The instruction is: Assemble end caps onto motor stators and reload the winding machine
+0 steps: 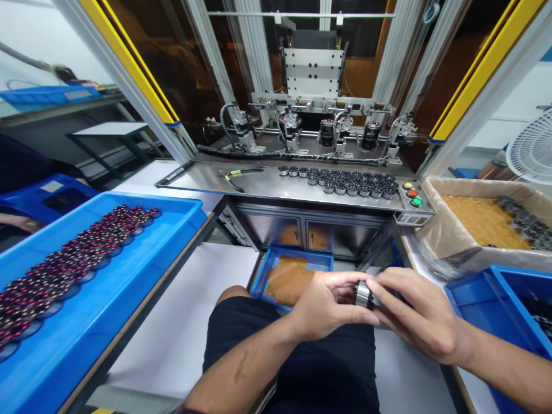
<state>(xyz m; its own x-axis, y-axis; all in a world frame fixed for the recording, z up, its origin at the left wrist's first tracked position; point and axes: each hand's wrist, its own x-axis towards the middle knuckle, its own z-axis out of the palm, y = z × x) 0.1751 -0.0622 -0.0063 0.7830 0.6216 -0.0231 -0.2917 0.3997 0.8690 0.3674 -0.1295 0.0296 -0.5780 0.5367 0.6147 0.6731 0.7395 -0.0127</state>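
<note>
Above my lap, a small round motor stator core (363, 294) with a silvery metal band and black toothed ends sits between my hands. My left hand (330, 299) closes around it from the left, thumb below and fingers above. From the right, my right hand (418, 313) has its fingertips on the core's other end; part of the piece is hidden behind those fingers. Similar black and silver cores (353, 181) stand in rows on the metal ledge ahead. Side cutters (235, 175) with dark handles lie left of them.
A machine (314, 121) with several clamp heads stands behind the ledge, buttons (413, 194) at its right. A blue tray (107, 305) of copper-wound parts is on my left. At right are a lined carton (448, 247) and blue bin (478, 293). A low blue crate (261, 276) sits ahead.
</note>
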